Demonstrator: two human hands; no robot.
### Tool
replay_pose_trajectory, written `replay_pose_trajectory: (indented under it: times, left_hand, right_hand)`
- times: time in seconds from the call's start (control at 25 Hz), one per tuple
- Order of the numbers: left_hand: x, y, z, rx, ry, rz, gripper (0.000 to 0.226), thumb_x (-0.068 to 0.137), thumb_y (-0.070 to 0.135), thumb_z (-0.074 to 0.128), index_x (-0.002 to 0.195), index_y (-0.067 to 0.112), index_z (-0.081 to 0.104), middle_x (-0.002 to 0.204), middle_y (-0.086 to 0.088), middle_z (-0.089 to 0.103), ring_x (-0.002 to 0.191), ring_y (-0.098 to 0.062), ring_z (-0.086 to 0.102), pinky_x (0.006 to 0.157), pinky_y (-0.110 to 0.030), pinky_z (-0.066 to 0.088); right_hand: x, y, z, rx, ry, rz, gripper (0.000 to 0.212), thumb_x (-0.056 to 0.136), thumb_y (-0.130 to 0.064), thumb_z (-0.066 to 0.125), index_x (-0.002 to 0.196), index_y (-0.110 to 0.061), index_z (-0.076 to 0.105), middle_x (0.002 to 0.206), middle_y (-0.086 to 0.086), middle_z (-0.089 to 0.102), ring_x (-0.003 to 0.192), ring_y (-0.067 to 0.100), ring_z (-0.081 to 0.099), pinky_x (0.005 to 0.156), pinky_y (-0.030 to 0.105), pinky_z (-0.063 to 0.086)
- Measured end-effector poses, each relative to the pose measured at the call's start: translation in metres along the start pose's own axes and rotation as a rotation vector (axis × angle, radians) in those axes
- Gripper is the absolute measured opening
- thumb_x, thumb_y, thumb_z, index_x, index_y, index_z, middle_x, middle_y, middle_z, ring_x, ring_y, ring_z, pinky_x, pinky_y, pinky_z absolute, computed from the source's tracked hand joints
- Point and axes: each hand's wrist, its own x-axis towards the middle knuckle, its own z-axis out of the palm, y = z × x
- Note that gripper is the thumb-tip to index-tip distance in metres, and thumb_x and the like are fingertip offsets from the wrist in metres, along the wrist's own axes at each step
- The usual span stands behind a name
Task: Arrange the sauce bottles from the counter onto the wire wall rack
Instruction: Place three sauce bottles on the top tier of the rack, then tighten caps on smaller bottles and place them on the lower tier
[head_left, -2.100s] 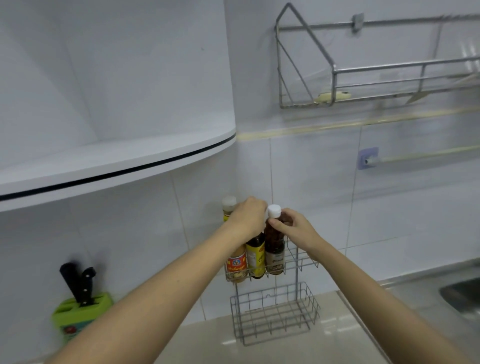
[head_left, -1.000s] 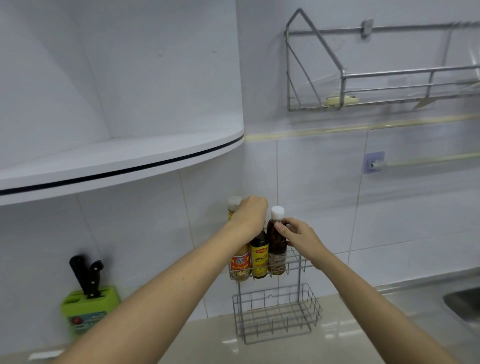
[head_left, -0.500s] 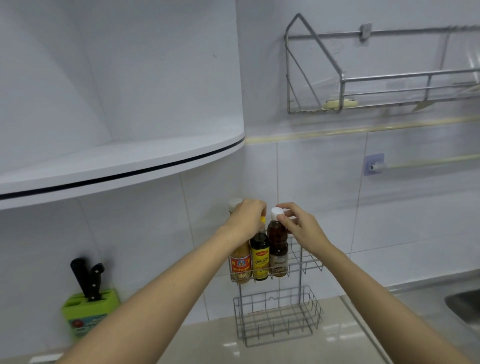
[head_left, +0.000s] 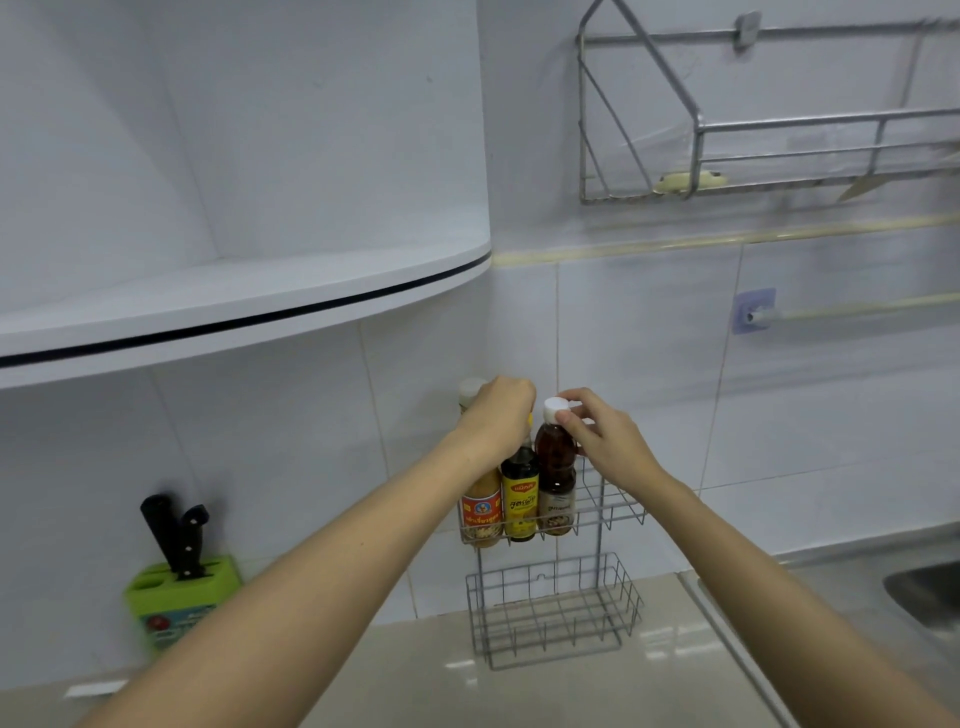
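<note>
white tiles (head_left: 649, 395) back the wire wall rack (head_left: 615, 512); three sauce bottles (head_left: 483, 512) stand in its upper basket. left hand (head_left: 501, 415) grips the dark sauce bottle (head_left: 519, 493) by its top; right hand (head_left: 602, 434) pinches the white cap (head_left: 554, 408) of the brown sauce bottle (head_left: 556, 467).

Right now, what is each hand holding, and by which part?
Right hand pinches the brown bottle by its white cap. Left hand grips the dark middle bottle at its top.
</note>
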Motion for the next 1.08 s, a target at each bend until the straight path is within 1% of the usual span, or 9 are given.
replay_pose_trajectory:
  times: [0.16, 0.24, 0.36, 0.44, 0.52, 0.6, 0.72, 0.96, 1.08]
  left_hand:
    - [-0.021, 0.006, -0.013, -0.029, 0.050, 0.099, 0.024, 0.089, 0.000, 0.055, 0.113, 0.001, 0.061, 0.108, -0.019, 0.064, 0.093, -0.034, 0.065, 0.078, -0.041, 0.053]
    - [-0.043, 0.008, -0.019, -0.092, 0.130, 0.245, 0.022, 0.088, 0.002, 0.054, 0.108, 0.002, 0.063, 0.105, -0.017, 0.066, 0.091, -0.032, 0.065, 0.078, -0.042, 0.053]
    - [-0.092, -0.002, -0.022, -0.165, 0.068, 0.468, 0.008, 0.084, 0.006, 0.061, 0.088, 0.004, 0.067, 0.089, -0.011, 0.072, 0.082, -0.024, 0.068, 0.073, -0.037, 0.054]
    - [-0.138, -0.020, -0.021, -0.196, -0.124, 0.495, 0.009, 0.085, 0.011, 0.064, 0.090, 0.006, 0.069, 0.087, -0.002, 0.072, 0.071, 0.002, 0.064, 0.070, -0.017, 0.050]
    - [-0.188, -0.049, -0.020, -0.203, -0.309, 0.441, 0.011, 0.087, 0.014, 0.065, 0.094, 0.007, 0.069, 0.090, 0.002, 0.072, 0.064, 0.011, 0.059, 0.069, -0.008, 0.043]
    - [-0.233, -0.084, -0.014, -0.229, -0.388, 0.332, 0.012, 0.088, 0.016, 0.065, 0.097, 0.010, 0.069, 0.095, 0.001, 0.074, 0.065, 0.003, 0.061, 0.066, -0.011, 0.043]
    - [-0.295, -0.140, 0.006, -0.328, -0.403, 0.107, 0.012, 0.087, 0.014, 0.064, 0.098, 0.012, 0.069, 0.094, 0.001, 0.074, 0.071, -0.006, 0.066, 0.059, -0.003, 0.040]
    - [-0.408, -0.242, 0.070, -0.338, -0.358, -0.390, 0.034, 0.079, -0.007, 0.055, 0.106, 0.009, 0.066, 0.114, -0.009, 0.068, 0.098, -0.022, 0.067, 0.077, -0.020, 0.044]
    - [-0.440, -0.246, 0.088, -0.472, -0.630, -0.301, 0.049, 0.077, -0.002, 0.063, 0.123, 0.013, 0.056, 0.126, -0.005, 0.060, 0.108, -0.017, 0.062, 0.083, -0.024, 0.050]
  right_hand:
    - [-0.010, -0.010, -0.009, 0.012, -0.066, 0.058, 0.048, 0.093, -0.047, 0.050, 0.134, -0.024, 0.046, 0.122, 0.000, 0.059, 0.106, 0.016, 0.060, 0.094, 0.039, 0.050]
    - [-0.025, -0.020, -0.012, -0.030, 0.053, 0.062, 0.052, 0.093, -0.048, 0.050, 0.135, -0.018, 0.044, 0.120, 0.003, 0.059, 0.108, 0.019, 0.058, 0.091, 0.036, 0.047]
    - [-0.071, -0.046, -0.016, 0.009, 0.226, 0.030, 0.022, 0.093, -0.035, 0.055, 0.108, -0.019, 0.058, 0.092, 0.004, 0.066, 0.088, 0.021, 0.063, 0.075, 0.035, 0.048]
    - [-0.116, -0.064, -0.007, 0.020, 0.093, -0.023, 0.006, 0.092, -0.026, 0.059, 0.089, -0.022, 0.061, 0.078, 0.002, 0.067, 0.076, 0.011, 0.064, 0.067, 0.024, 0.048]
    - [-0.161, -0.084, 0.016, 0.006, -0.133, -0.059, 0.010, 0.091, -0.022, 0.061, 0.081, -0.024, 0.062, 0.069, -0.001, 0.067, 0.064, 0.004, 0.060, 0.058, 0.015, 0.043]
    - [-0.197, -0.102, 0.042, 0.010, -0.291, -0.051, 0.008, 0.090, -0.021, 0.062, 0.083, -0.023, 0.064, 0.068, 0.000, 0.067, 0.063, 0.006, 0.060, 0.058, 0.017, 0.043]
    - [-0.235, -0.132, 0.087, -0.038, -0.467, -0.072, 0.005, 0.090, -0.026, 0.061, 0.086, -0.026, 0.065, 0.072, -0.005, 0.067, 0.072, 0.005, 0.064, 0.066, 0.023, 0.049]
    - [-0.288, -0.184, 0.203, -0.202, -0.657, -0.272, 0.032, 0.090, -0.046, 0.054, 0.115, -0.026, 0.054, 0.095, -0.009, 0.059, 0.073, 0.004, 0.051, 0.070, 0.027, 0.045]
    - [-0.305, -0.197, 0.253, -0.389, -0.723, -0.308, 0.056, 0.087, -0.056, 0.050, 0.133, -0.024, 0.042, 0.117, 0.000, 0.051, 0.096, 0.014, 0.051, 0.082, 0.035, 0.045]
